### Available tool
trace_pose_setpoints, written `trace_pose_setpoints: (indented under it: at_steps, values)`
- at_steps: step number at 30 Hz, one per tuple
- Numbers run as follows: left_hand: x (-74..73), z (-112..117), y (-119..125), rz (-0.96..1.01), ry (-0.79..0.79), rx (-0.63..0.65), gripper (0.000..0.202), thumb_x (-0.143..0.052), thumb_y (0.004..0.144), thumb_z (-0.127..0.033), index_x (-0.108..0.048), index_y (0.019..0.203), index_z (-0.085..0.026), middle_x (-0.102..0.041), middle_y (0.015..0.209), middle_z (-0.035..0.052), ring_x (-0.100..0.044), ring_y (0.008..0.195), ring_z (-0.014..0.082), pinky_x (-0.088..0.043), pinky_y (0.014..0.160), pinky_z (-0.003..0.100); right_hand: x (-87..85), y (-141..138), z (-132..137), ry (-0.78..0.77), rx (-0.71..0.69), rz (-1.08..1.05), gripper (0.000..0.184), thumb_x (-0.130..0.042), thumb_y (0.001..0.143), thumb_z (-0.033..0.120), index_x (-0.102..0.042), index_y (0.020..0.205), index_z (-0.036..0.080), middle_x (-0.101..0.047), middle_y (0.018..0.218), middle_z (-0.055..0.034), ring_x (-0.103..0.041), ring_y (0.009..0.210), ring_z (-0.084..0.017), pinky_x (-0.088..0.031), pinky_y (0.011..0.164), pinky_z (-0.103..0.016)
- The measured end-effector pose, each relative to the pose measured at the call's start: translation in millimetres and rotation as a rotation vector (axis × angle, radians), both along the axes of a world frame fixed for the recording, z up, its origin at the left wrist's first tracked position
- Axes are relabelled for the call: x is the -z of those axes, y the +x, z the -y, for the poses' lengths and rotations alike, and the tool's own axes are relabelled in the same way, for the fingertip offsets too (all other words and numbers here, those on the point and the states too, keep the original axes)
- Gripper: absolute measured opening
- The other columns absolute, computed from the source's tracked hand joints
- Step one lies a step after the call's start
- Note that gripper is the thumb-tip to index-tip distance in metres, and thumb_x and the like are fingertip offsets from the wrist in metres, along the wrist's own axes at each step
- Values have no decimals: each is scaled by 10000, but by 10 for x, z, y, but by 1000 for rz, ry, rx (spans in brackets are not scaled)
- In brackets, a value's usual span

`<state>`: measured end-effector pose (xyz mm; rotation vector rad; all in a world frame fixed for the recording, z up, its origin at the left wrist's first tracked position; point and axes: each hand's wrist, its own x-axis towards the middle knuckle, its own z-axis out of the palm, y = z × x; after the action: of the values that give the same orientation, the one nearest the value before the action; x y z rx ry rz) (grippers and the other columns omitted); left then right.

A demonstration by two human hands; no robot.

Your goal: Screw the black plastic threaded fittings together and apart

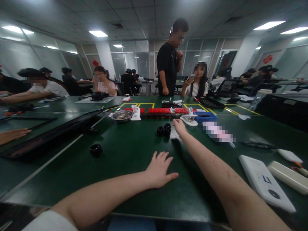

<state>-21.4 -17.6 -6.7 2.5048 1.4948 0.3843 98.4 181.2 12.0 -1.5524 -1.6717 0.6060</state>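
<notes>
My left hand (160,169) lies palm down over the green table (134,195), fingers spread and holding nothing. Farther forward, my right hand (179,127) is closed, its fingertips curled together; whatever they hold, if anything, is too small to make out. Just left of it sits a small cluster of glossy black round parts (164,129). A white slip of paper (174,135) lies below my right hand. Beyond it runs a row of red trays (166,110) with black pieces along the front, between two white stands, the right one (189,117) nearest my right hand.
A metal bowl (122,116) with small pieces stands left of the trays, a blue bin (204,116) right. Another black round part (96,150) lies at left, near a long black panel (53,133). At right are a white device (267,183) and pliers-like tool (258,145). A co-worker's hand (14,135) rests far left.
</notes>
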Motion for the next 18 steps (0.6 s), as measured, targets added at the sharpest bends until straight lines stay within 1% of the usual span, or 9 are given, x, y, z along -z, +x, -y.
trace_pose_setpoints:
  at_steps: [2, 3, 4, 6, 10, 12, 15, 18]
  values:
    - [71, -20, 244, 25, -40, 102, 624, -295, 801, -593, -343, 1253, -165, -320, 1340, 136, -225, 1251, 290, -171, 999, 528, 15, -29, -194, -72, -7, 31, 285, -393, 880, 342, -495, 1037, 128, -575, 941, -59, -572, 807, -157, -468, 714, -336]
    - [83, -19, 317, 34, -43, 166, 656, -308, 784, -614, -339, 1256, -161, -304, 1351, 141, -200, 1262, 291, -156, 1003, 529, 23, -44, -273, -103, -23, 56, 277, -419, 872, 341, -504, 1027, 128, -569, 955, -56, -570, 809, -153, -473, 712, -339]
    - [83, -15, 359, 42, -45, 212, 676, -337, 767, -623, -335, 1260, -161, -294, 1357, 142, -188, 1267, 291, -146, 1008, 525, 29, -63, -340, -131, -47, 85, 270, -439, 865, 339, -511, 1019, 130, -565, 968, -54, -568, 816, -153, -475, 715, -342]
    - [67, -10, 372, 54, -59, 262, 667, -402, 750, -605, -343, 1256, -175, -304, 1356, 131, -195, 1267, 288, -148, 1009, 522, 37, -114, -444, -178, -114, 154, 257, -456, 857, 332, -524, 1003, 132, -564, 976, -54, -564, 832, -156, -475, 726, -347]
    - [35, -30, 297, 71, -85, 275, 630, -468, 741, -551, -365, 1243, -184, -331, 1343, 123, -219, 1259, 284, -169, 1000, 528, 40, -239, -574, -251, -268, 294, 214, -484, 845, 307, -549, 952, 134, -574, 955, -44, -564, 831, -154, -474, 734, -342]
    - [27, -42, 278, 78, -83, 279, 631, -472, 740, -548, -369, 1240, -177, -335, 1340, 127, -222, 1258, 287, -168, 999, 530, 42, -268, -619, -277, -311, 347, 208, -487, 843, 303, -553, 941, 132, -577, 943, -41, -567, 817, -152, -478, 722, -334]
    - [20, -52, 276, 80, -89, 286, 631, -479, 738, -541, -371, 1240, -174, -339, 1337, 130, -225, 1257, 287, -170, 999, 530, 62, -202, -670, -278, -314, 399, 217, -482, 845, 307, -548, 950, 129, -575, 940, -40, -569, 808, -151, -481, 709, -330]
    - [22, -48, 284, 82, -96, 291, 633, -474, 744, -539, -362, 1247, -171, -331, 1341, 134, -220, 1260, 284, -164, 1002, 528, 104, 8, -672, -233, -259, 434, 210, -472, 850, 308, -549, 942, 136, -572, 949, -42, -561, 822, -151, -469, 728, -335]
